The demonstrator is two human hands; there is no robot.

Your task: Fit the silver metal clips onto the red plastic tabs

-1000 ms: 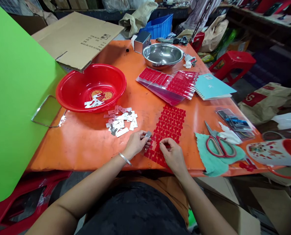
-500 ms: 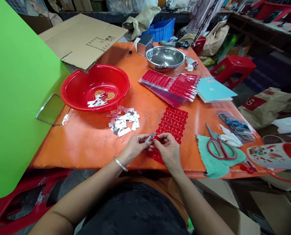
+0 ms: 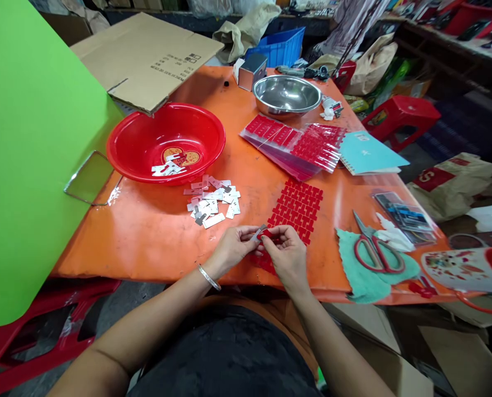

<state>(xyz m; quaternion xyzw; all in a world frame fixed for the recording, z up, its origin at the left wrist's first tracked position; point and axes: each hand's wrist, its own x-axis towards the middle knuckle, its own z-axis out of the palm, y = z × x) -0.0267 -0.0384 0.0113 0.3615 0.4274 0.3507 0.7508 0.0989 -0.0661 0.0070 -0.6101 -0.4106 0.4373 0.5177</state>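
Observation:
My left hand [image 3: 233,246] pinches a small grey metal plate [image 3: 260,232] by its edge. My right hand [image 3: 286,255] holds a small red cut-out piece [image 3: 266,234] between its fingertips, right against that plate. Beneath both hands lies a red sheet of T-shaped cut-outs [image 3: 296,212] on the orange table [image 3: 146,242], its near part hidden by my hands. To the left of my hands is a loose pile of silver metal plates [image 3: 212,202]. Several more plates lie in the red plastic basin [image 3: 144,161].
Further back stand a steel bowl [image 3: 287,95] and clear sleeves of red sheets [image 3: 293,146]. To the right are a teal notebook [image 3: 369,154] and red-handled scissors [image 3: 378,253] on a green cloth [image 3: 363,270]. A green board [image 3: 34,154] blocks the left side.
My hands have come together from being apart. My right hand has moved from the red sheet and now holds a red piece against the metal plate in my left hand.

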